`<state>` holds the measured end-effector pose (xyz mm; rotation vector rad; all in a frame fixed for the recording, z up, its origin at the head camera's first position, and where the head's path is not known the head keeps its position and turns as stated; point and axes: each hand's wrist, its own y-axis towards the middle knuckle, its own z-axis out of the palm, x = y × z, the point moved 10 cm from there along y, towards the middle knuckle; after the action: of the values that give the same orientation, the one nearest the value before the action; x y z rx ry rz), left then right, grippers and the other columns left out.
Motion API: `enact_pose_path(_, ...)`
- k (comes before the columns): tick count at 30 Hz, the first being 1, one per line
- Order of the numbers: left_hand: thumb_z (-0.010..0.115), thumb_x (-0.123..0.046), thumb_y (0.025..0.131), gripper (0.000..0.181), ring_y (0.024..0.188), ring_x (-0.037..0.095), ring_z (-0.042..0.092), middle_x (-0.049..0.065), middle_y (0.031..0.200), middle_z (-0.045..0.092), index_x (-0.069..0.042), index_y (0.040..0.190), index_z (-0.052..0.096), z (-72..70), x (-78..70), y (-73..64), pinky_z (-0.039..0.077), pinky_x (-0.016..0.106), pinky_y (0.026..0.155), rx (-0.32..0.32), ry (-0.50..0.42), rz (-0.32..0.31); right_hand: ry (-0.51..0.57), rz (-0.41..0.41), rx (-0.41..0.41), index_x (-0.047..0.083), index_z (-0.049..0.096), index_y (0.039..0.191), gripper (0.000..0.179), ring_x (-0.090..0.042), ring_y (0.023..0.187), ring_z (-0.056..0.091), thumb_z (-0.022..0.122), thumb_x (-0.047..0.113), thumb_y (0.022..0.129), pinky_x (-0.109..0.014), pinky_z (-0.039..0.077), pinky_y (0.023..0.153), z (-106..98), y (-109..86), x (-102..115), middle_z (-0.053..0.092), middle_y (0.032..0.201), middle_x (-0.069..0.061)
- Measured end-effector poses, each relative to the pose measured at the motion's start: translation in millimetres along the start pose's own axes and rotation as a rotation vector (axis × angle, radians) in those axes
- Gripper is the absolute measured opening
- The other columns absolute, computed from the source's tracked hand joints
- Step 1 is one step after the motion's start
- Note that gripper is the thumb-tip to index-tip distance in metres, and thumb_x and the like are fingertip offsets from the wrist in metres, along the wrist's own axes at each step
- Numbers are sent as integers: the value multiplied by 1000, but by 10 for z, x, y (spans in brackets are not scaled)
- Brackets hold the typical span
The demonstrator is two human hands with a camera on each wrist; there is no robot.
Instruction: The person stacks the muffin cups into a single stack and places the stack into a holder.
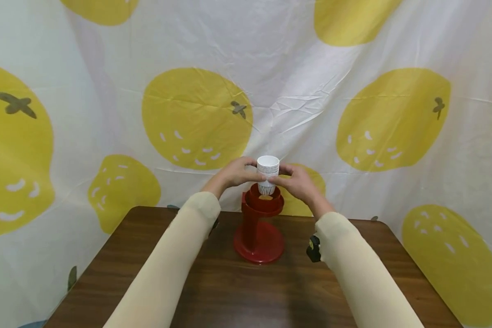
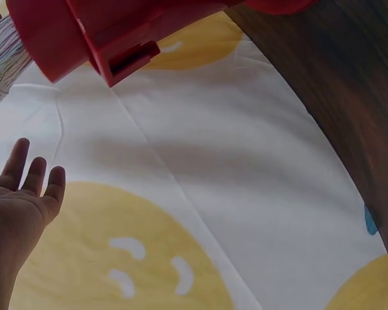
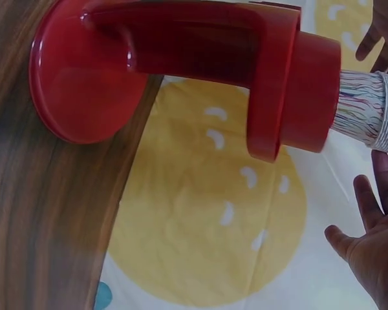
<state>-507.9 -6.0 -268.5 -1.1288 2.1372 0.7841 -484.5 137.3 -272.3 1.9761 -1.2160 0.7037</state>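
Observation:
A stack of white paper cups (image 1: pixel 268 165) stands upright between both hands, its rims at the top. The lowest cup shows a pattern of thin coloured lines, and its base is at the mouth of a red stand (image 1: pixel 259 246). From the left side, my left hand (image 1: pixel 238 173) holds the stack, thumb in front and fingers behind. My right hand (image 1: pixel 298 183) grips it the same way from the right. In the right wrist view the patterned cup (image 3: pixel 361 106) meets the stand's round collar (image 3: pixel 310 90). Some fingers extend free of the cups.
The stand's round base rests on a brown wooden table (image 1: pixel 238 296), near its far edge. Behind hangs a white cloth (image 1: pixel 287 54) printed with large yellow lemons. A small black device (image 1: pixel 313 248) is at the right wrist.

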Motion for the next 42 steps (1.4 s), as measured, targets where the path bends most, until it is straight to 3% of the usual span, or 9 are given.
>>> enact_pose_path(15,80,-32,84,42,106,24,56,4,117,65,-8,117,68,83,167,-2,46,40,91,-32,51,-23,32,62,17,3,57,136,52,-36,130,48,71,31,93,-51,42,103,153,-32,-208,57,137,-16)
enact_pose_path(29,79,-27,86,42,108,26,56,8,117,66,-4,120,68,212,213,-8,43,40,98,9,53,-19,-27,26,1,5,61,133,49,-34,130,48,73,28,92,-52,39,104,191,-48,-281,61,133,-14)
enact_pose_path(42,79,-30,84,40,104,23,56,4,114,68,-8,117,70,275,311,-24,43,36,95,13,141,-33,-37,94,13,5,62,132,51,-37,134,42,74,31,90,-55,35,108,270,-71,-385,57,137,-16)
